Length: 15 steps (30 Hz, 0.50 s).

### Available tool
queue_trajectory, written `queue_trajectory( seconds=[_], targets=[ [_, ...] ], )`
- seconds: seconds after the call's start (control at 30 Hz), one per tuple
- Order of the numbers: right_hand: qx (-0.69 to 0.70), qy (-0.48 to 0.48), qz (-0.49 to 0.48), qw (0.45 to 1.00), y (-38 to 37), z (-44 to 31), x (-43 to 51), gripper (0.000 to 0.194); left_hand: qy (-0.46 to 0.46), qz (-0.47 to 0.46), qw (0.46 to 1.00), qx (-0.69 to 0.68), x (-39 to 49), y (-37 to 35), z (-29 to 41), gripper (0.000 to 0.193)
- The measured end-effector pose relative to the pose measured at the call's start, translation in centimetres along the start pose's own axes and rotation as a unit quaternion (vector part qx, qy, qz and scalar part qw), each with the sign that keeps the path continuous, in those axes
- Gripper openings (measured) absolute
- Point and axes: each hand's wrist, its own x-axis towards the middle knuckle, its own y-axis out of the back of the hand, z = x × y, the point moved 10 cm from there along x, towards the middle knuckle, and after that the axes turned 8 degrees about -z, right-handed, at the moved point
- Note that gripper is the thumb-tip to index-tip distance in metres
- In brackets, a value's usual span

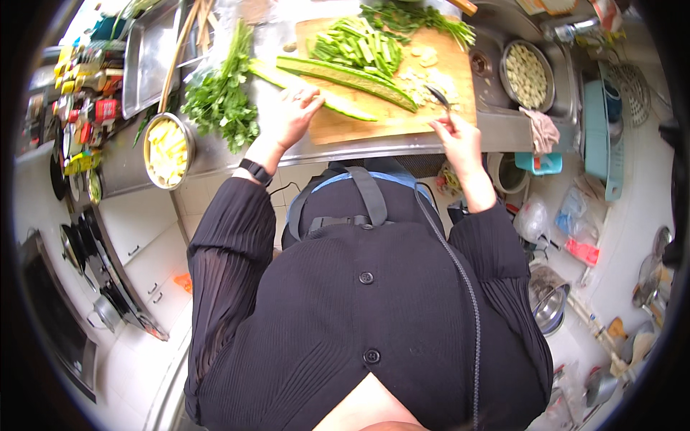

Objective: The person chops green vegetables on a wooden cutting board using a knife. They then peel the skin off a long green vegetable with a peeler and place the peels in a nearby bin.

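My left hand grips a halved length of cucumber across its middle, at the left edge of the wooden cutting board. My fingers cover part of it. In my right hand is a metal spoon, its bowl over the chopped garlic on the board. Another cucumber half lies just beyond the one I hold. Behind it sits a heap of green cut sticks. Leafy green herbs rest along the board's far edge.
A bunch of cilantro and a metal bowl of pale yellow pieces are to the left. On the right, the sink holds a metal bowl of pale cubes. A pink cloth hangs over its front edge.
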Motion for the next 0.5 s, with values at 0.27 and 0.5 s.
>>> queue_trajectory(
  seconds=[0.27,0.5],
  targets=[
    [-0.170,-0.139,0.236,0.947,19.7,13.5,-18.0,0.019,0.095,0.046,0.971,-0.214,-2.0,3.7,-1.2,0.041],
    [-0.285,-0.369,0.235,0.853,28.5,32.6,-32.0,0.021,0.161,0.125,0.870,-0.449,-3.2,11.3,-3.1,0.047]
  ],
)
